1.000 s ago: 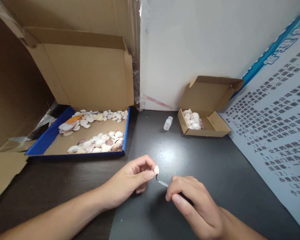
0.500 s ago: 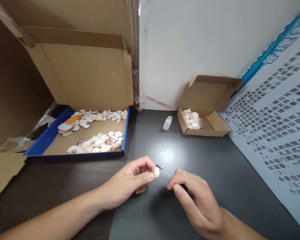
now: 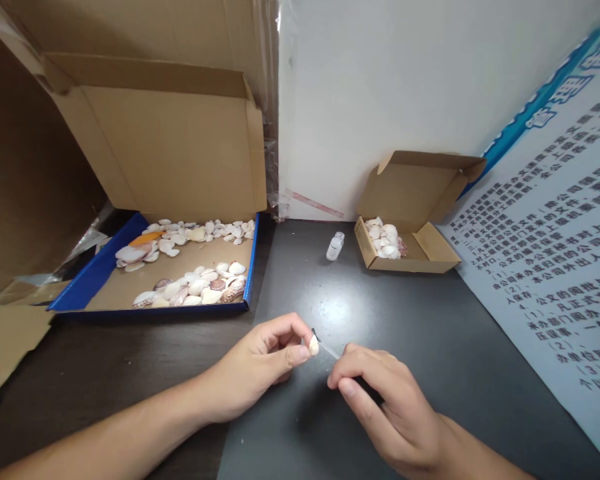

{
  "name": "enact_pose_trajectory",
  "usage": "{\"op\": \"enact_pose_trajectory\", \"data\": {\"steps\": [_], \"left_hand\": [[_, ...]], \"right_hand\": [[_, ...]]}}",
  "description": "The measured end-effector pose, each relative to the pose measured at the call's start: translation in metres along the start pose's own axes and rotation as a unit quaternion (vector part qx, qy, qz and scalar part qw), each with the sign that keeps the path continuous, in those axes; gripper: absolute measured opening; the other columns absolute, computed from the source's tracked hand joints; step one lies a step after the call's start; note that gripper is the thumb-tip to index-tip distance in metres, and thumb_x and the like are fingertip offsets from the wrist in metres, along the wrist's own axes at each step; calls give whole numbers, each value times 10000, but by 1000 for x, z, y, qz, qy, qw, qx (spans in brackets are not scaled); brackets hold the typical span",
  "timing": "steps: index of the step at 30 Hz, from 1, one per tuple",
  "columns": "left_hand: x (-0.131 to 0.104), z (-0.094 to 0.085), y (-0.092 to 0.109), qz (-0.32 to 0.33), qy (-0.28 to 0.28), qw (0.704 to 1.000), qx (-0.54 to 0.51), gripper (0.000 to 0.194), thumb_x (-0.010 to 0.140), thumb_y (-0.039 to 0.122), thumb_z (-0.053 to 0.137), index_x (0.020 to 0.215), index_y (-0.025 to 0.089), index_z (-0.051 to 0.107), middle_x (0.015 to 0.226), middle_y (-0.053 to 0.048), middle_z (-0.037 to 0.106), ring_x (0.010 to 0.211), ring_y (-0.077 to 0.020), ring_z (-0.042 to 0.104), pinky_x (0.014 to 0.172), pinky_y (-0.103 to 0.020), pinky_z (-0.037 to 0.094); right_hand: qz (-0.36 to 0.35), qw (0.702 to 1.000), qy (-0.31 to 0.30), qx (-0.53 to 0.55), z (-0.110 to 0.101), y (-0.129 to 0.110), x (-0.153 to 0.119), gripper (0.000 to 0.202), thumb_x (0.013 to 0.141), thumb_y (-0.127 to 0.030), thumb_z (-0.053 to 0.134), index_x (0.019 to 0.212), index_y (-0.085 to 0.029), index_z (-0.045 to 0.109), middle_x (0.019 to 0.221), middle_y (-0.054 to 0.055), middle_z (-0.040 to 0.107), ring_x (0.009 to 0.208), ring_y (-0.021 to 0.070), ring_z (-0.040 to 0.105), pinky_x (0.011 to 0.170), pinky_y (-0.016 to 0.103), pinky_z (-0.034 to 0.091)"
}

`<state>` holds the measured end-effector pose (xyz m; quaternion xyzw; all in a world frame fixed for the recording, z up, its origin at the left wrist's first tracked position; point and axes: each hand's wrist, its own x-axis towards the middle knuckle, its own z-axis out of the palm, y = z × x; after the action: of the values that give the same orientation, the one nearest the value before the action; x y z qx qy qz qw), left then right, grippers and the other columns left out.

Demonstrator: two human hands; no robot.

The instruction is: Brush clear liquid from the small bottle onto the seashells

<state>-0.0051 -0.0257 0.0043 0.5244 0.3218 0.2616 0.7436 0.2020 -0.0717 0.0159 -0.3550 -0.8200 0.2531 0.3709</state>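
Note:
Between thumb and forefinger, my left hand (image 3: 267, 363) pinches a small cream-white seashell (image 3: 314, 345) above the dark mat. My right hand (image 3: 387, 403) is closed on a thin brush (image 3: 329, 349) with a clear handle and a dark tip. The brush reaches leftward, and its dark tip is at the shell's upper edge, partly behind it; whether it touches cannot be made out. Farther back on the mat stands a small glass bottle (image 3: 335, 247) with a pale label and no cap on it.
At the left, an open blue-edged cardboard box (image 3: 155, 267) holds two groups of seashells (image 3: 197, 287). A smaller open cardboard box (image 3: 410, 265) at the back right contains white shells (image 3: 384, 239). A white panel (image 3: 380, 87) and a printed board (image 3: 555, 253) border the table.
My right hand has shifted slightly left, bringing the brush farther toward and partly behind the shell. My left hand and its shell have barely moved.

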Motion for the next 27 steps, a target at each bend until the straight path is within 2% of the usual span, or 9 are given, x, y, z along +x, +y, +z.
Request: {"op": "enact_pose_trajectory", "data": {"steps": [9,14,21,27], "left_hand": [[1,1,0,2,18,1000,-19,241,869,413,650,850,192,554,646,71,405,537,-72,287,505,-229,223],[2,0,-1,-1,27,996,-83,198,879,362,649,858,196,542,627,81,371,500,-59,247,488,-230,198],[-1,-3,9,-85,0,966,-244,70,813,152,553,760,170,510,603,64,299,511,-73,221,504,-231,197],[-1,-4,11,-99,-10,955,-281,27,737,151,507,725,159,530,614,42,316,510,-84,228,511,-243,216]], "right_hand": [[4,999,-31,-18,-3,-4,1,176,972,-151,398,868,-205,530,687,-8,585,582,123,538,578,237,411],[-7,1000,-27,11,-3,-5,1,159,944,-131,409,856,-205,519,681,-11,582,579,116,533,588,220,419],[-6,999,10,30,-3,-1,-2,153,906,-97,422,851,-202,519,659,-32,529,551,100,489,575,216,385],[7,1000,-19,19,-2,-1,-1,143,929,-114,423,899,-197,536,699,-17,550,590,114,505,588,230,387]]}}
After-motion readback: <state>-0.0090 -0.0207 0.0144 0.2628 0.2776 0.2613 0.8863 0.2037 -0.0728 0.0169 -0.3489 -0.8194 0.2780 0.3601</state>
